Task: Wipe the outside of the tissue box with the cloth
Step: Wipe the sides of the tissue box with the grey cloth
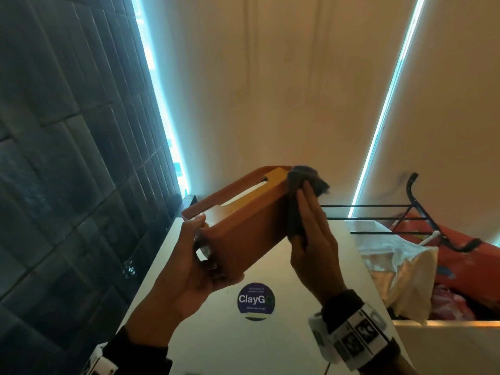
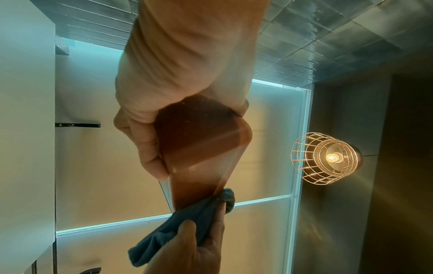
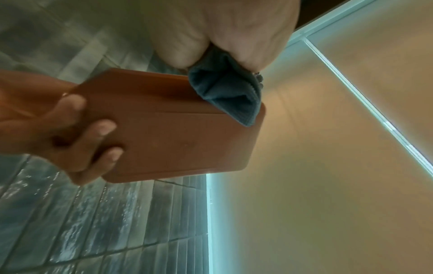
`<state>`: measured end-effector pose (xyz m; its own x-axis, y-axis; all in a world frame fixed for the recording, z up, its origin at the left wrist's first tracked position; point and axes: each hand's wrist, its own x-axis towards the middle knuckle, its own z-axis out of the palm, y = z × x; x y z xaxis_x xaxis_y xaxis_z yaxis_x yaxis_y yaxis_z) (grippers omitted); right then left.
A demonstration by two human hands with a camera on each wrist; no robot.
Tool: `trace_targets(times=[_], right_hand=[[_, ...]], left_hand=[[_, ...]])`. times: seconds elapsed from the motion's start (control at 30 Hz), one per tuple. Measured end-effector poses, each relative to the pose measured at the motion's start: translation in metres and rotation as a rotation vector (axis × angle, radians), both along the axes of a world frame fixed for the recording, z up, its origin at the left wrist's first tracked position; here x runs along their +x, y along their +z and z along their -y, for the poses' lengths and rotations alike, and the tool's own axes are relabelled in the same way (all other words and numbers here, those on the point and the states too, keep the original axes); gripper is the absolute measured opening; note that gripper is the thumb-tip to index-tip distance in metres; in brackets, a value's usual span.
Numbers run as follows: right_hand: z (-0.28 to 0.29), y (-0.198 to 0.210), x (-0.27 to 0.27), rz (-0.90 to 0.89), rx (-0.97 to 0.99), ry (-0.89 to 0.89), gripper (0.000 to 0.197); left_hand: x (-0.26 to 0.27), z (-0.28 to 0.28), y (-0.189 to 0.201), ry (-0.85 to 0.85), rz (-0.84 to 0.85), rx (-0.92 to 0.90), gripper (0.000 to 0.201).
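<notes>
A brown tissue box is held up above a white counter, its slot side facing up and left. My left hand grips its near end, thumb on top and fingers curled under the base. My right hand holds a dark blue-grey cloth against the box's far right side, fingers laid straight over it. In the left wrist view the right thumb pinches the cloth round the far edge of the box. The cloth bunches out of the right palm.
A round ClayGo sticker sits on the counter under the box. A black wire rack, a white bag and red items stand at the right. A dark tiled wall rises at the left. A caged lamp hangs nearby.
</notes>
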<state>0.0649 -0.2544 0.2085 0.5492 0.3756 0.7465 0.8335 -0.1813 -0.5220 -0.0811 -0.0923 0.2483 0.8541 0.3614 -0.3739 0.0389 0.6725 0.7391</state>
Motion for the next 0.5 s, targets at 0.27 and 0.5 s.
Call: trace_targets(times=[0.27,0.5], right_hand=[[0.001,-0.005,-0.022,0.353,-0.188,0.091,0.039],[-0.005,0.011,-0.009,0.081,-0.01,-0.052,0.057]], left_hand=[[0.002,0.002,0.002,-0.01,0.018,-0.002,0.048],[0.006,0.002,0.0,-0.004,0.038,0.003,0.044]])
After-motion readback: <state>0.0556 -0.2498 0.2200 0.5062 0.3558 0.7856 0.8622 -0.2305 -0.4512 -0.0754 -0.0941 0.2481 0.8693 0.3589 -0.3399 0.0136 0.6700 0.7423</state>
